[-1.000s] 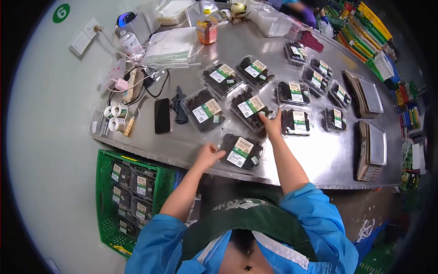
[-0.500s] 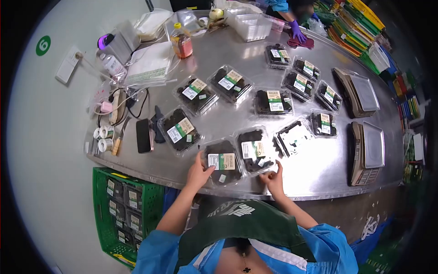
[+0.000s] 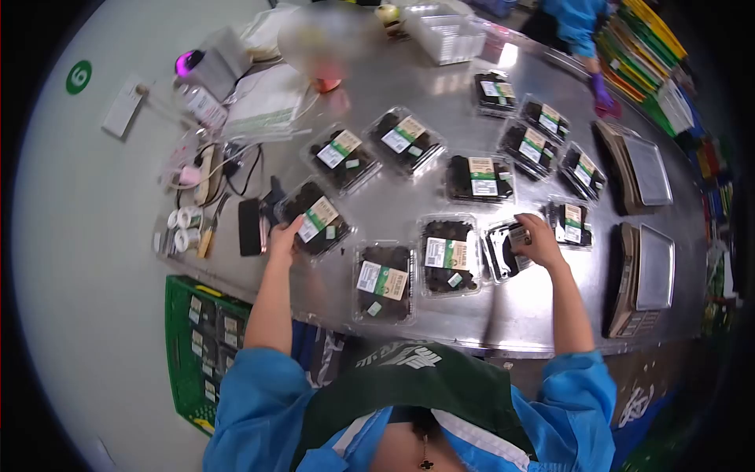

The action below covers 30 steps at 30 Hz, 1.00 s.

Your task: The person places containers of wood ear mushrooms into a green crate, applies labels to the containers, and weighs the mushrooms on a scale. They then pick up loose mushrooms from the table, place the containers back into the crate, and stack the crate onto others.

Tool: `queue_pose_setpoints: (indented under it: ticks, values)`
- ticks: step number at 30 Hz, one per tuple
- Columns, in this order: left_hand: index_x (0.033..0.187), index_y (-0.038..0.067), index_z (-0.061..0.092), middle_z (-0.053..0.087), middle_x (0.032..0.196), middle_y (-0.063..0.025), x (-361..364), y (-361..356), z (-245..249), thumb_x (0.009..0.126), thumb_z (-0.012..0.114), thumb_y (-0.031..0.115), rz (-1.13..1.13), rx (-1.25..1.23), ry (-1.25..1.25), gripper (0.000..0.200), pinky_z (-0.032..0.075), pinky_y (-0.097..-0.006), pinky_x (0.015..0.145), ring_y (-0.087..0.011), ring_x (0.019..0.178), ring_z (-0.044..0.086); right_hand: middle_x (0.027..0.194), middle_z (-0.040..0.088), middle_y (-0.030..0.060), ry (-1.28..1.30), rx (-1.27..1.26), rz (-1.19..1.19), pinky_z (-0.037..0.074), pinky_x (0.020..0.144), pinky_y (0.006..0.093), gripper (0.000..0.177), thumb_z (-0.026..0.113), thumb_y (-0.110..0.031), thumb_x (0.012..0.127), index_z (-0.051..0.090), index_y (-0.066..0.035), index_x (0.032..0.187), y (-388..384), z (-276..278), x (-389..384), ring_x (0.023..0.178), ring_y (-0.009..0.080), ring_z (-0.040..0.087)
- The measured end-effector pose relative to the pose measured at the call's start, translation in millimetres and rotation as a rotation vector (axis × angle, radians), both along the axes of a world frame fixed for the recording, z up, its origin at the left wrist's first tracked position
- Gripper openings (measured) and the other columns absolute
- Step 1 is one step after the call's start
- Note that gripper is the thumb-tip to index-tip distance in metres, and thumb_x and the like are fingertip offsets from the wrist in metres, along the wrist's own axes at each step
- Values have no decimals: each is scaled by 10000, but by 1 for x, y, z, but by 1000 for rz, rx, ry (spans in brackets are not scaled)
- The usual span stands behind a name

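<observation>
At the left, my left hand (image 3: 285,238) grips the near-left edge of a labelled clear clamshell box (image 3: 313,220) of dark pieces, thumb on top. My right hand (image 3: 543,242) closes over the right side of another clamshell box (image 3: 500,256), which glares in the light; its fingers partly cover it. Between my hands, two labelled clamshell boxes lie side by side: the left one (image 3: 384,283) and the right one (image 3: 451,256). Both are untouched.
More filled clamshell boxes (image 3: 481,179) lie across the steel table (image 3: 385,208). Two scales (image 3: 645,267) stand at the right. A phone (image 3: 250,226) and tape rolls lie left. A green crate (image 3: 182,354) holds boxes below. A co-worker's purple-gloved hand (image 3: 602,93) holds a cloth.
My left hand has left the front-left box and moved up-left to another box. My right hand has moved up-right onto the glaring box. The co-worker's gloved hand has shifted right with the cloth.
</observation>
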<state>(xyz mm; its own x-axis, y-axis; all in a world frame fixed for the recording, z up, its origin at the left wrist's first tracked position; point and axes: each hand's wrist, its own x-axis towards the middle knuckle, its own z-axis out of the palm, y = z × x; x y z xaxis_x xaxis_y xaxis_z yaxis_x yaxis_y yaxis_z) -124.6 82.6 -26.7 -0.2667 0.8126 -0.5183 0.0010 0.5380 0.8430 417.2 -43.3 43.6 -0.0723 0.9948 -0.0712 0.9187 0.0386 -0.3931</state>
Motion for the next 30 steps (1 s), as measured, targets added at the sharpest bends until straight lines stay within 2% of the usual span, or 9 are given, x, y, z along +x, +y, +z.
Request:
queue_pose_setpoints:
  ticks: [5,9,12,15,19,20,24,28,30]
  values:
    - [867,32,506,569,856,-62,8,-9,-8,738,658,92,171,319,-339,208,459,-308,648,-166,758,567,937,569,117,-527,-488,228,411,786,393,774,817,-473,386,576,-77,1006,5,2,6,902,270,540]
    - [996,43,480,578,934,-84,-4,-30,28,787,552,42,169,440,-557,221,504,-346,720,-200,834,593,790,597,124,272,-429,-264,458,698,319,589,813,-395,509,563,7,860,-98,-62,35,764,228,574]
    - [1028,87,481,556,951,-49,20,-71,80,777,544,87,6,320,-562,259,503,-336,745,-184,842,590,837,602,107,775,-544,-567,463,739,293,446,757,-270,624,552,18,896,-135,-23,25,776,208,587]
    - [1023,99,473,535,957,-28,55,-107,62,726,587,61,-90,213,-509,320,467,-305,742,-147,865,549,1043,559,156,1281,-291,-699,450,838,309,516,621,-116,693,437,38,1150,-134,9,9,946,211,570]
    - [1077,99,392,500,988,-39,91,-135,37,738,623,54,-160,174,-459,413,441,-296,781,-127,891,515,1064,528,137,1267,-488,-431,448,811,308,787,690,-112,667,241,12,1302,-45,27,-72,884,208,566]
    - [1168,95,343,483,1060,-65,96,-140,36,752,626,79,-163,275,-380,503,427,-305,828,-160,959,505,1057,529,112,975,-458,-423,428,837,309,799,717,-129,662,252,6,1298,-26,3,-84,895,203,553]
    - [1347,67,149,399,1248,-119,107,-160,32,755,646,182,-150,-68,-583,781,352,-353,945,-226,1137,418,1114,495,117,1322,-714,-262,410,859,308,780,699,-67,631,282,-3,1288,22,-33,-103,989,197,503]
    - [1364,120,175,467,1181,-116,97,-176,34,765,579,62,-135,71,-704,725,450,-350,864,-204,1011,532,1200,426,169,1311,-724,-318,459,826,346,948,705,-65,580,166,-31,1360,-26,-45,-106,1063,247,473]
    - [1354,60,204,413,1251,-106,88,-173,33,706,636,104,-169,232,-664,779,349,-349,961,-200,1127,432,1178,468,143,1526,-639,-376,461,838,378,947,715,-121,560,200,-47,1351,-50,-43,-122,1025,275,515]
